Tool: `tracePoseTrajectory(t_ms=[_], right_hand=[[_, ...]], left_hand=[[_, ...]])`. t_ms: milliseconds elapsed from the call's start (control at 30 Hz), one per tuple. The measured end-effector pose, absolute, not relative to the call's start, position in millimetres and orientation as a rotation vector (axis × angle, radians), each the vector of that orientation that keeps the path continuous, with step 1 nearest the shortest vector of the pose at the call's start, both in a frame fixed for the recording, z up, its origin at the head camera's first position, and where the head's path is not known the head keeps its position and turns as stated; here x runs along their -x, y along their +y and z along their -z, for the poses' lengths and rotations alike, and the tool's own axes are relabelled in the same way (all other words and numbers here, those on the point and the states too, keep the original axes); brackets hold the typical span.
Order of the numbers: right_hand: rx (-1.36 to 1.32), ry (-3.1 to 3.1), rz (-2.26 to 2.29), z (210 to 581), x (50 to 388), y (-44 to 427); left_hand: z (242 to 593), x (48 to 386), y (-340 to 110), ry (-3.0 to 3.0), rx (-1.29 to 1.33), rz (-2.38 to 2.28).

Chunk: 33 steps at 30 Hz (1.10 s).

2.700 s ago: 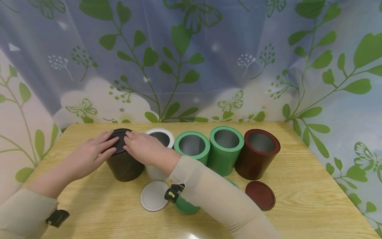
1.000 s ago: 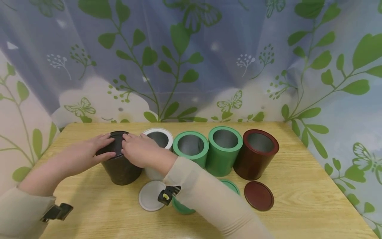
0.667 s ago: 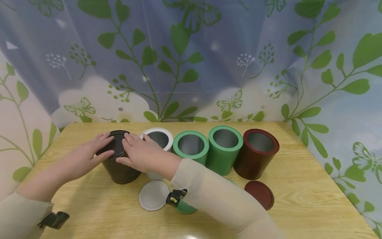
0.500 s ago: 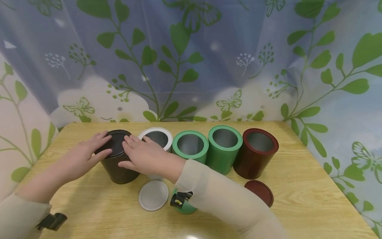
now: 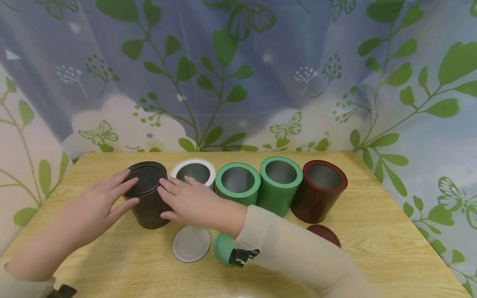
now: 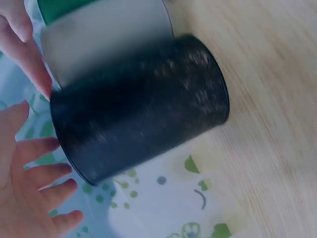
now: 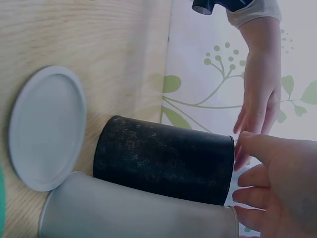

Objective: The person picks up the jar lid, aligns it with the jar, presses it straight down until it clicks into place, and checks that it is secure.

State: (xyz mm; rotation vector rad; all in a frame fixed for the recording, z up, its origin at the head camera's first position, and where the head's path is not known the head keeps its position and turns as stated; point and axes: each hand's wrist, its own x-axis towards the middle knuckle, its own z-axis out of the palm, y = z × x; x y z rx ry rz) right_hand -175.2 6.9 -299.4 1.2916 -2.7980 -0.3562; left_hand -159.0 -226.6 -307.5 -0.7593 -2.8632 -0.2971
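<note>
A black can [image 5: 150,213] stands at the left end of a row, with a black lid [image 5: 146,179] seated flat on its top. My left hand [image 5: 97,203] hovers at the can's left rim, fingers spread and fairly straight. On the other side, my right hand [image 5: 199,205] has its straight fingertips at the lid's right edge and covers part of the white can [image 5: 175,168]. Neither hand grips anything. The left wrist view shows the fingers of the left hand [image 6: 37,181] spread beside the top of the black can [image 6: 141,111].
Two green cans [image 5: 280,198] and a dark red can [image 5: 316,207], all uncovered, continue the row. In front lie a white lid [image 5: 191,244], a green lid [image 5: 222,248] and a dark red lid [image 5: 325,232], the last two partly behind the right arm. A patterned curtain [image 5: 238,82] hangs behind the table.
Both hands have moved apart: the left drew back left and down, the right slid rightward, uncovering more of the black lid. A second earlier the fingers were at the rim and the can was shifted slightly.
</note>
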Motion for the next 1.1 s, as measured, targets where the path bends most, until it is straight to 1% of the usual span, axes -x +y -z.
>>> tracePoseTrajectory(t_ms=[267, 567, 867, 1100], right_hand=[[-1.372, -2.627, 0.295, 301, 162, 23], [-1.437, -2.500, 0.191, 311, 149, 39], [-1.456, -2.515, 0.047, 319, 143, 52], [-1.443, -2.625, 0.023, 331, 143, 62]], left_hand=[[312, 136, -210, -2.628, 0.858, 0.234], [315, 119, -195, -2.555, 0.936, 0.279], [323, 116, -185, -2.532, 0.980, 0.314], [336, 117, -178, -2.581, 1.008, 0.315]])
